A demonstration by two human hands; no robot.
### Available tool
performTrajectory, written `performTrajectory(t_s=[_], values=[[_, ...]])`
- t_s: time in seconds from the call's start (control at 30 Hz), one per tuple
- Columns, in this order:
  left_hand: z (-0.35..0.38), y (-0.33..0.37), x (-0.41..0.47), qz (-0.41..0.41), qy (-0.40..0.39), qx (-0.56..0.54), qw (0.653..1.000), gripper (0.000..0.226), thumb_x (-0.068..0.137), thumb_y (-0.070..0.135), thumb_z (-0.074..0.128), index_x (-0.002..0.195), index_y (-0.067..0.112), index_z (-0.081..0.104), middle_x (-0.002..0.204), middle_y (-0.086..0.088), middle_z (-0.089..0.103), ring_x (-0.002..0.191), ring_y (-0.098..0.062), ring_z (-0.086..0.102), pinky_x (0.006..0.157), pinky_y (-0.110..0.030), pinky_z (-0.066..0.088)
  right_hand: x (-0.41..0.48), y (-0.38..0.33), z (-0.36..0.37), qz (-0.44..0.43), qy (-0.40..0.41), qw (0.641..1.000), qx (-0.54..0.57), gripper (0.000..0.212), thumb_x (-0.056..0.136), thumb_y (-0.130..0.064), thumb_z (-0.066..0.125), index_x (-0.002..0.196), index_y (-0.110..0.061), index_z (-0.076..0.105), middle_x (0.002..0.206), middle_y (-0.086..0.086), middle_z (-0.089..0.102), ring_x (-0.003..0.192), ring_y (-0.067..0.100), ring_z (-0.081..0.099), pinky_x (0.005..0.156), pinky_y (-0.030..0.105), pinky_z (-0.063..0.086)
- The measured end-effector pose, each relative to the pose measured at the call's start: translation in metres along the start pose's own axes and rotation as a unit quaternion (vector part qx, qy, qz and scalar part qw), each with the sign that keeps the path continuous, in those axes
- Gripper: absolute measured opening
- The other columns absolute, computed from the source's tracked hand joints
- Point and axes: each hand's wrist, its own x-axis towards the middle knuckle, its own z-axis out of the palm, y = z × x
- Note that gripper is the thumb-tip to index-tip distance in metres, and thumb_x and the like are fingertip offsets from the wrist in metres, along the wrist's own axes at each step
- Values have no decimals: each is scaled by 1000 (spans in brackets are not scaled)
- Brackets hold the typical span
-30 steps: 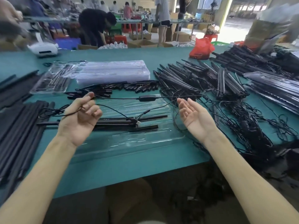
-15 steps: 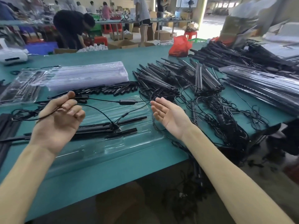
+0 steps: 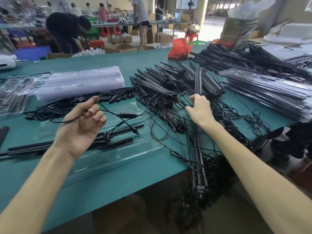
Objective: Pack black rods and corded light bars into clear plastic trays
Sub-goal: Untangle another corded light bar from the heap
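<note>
Left hand [image 3: 81, 123] pinching cord [image 3: 127, 115], right hand [image 3: 199, 109] in tangle [image 3: 166, 105], grip unclear, bars [image 3: 117, 143] lying left-right in tray [image 3: 145, 150]

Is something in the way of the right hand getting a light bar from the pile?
Yes. Tangled cords lie over the bars just where the right hand reaches, and its fingers curl into them. The bars also cross one another.

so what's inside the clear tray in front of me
Black light bars lie in the clear tray, their cord held by the left hand. That hand and forearm hide the tray's left part.
</note>
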Motion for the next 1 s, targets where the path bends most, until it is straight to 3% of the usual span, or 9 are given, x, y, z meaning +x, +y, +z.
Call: performTrajectory(t_s=[0.17,0.27,0.37,0.5,0.7,0.83,1.0], values=[[-4,-12,2,-14,18,12,1000,13,101,21,54,98,20,66,70,9,34,61,-7,39,67,-20,44,7,16,12,-11,-19,1000,-21,37,95,-21,66,129,-5,62,126,15,63,121,34,52,104,41,43],[-9,-15,2,-17,31,4,999,14,101,21,53,97,19,66,70,9,35,61,-8,39,65,-20,44,3,20,15,-16,35,999,19,20,97,-23,63,105,-7,71,105,10,70,100,27,61,84,33,46],[-12,-17,2,-25,46,-6,999,12,100,20,53,98,19,66,70,9,35,61,-8,39,66,-20,45,-2,20,16,-5,67,997,23,28,99,-28,55,86,-5,65,88,9,66,84,30,62,70,33,42],[-11,-21,3,-31,54,-2,998,8,100,20,54,101,18,62,70,9,33,61,-9,37,65,-20,44,-9,15,11,-1,106,993,43,30,96,-33,53,77,-10,53,95,7,53,77,26,54,68,34,38],[-14,-23,2,-41,49,-1,998,7,99,20,57,105,18,61,71,9,34,62,-9,39,66,-21,45,-19,11,9,0,132,989,66,25,93,-27,53,76,-11,45,93,6,49,66,16,46,64,36,36],[-18,-21,2,-41,50,3,998,8,99,21,58,105,17,61,71,9,37,61,-9,40,66,-22,46,-29,5,11,-78,169,978,92,16,95,-19,57,85,-8,51,93,4,51,69,12,48,68,37,46],[-16,-12,-1,-26,53,2,998,6,100,20,55,103,18,60,71,9,35,62,-9,38,66,-21,45,-48,-16,12,-225,134,955,142,10,96,-9,60,88,-11,55,91,4,58,74,19,58,70,35,53]])
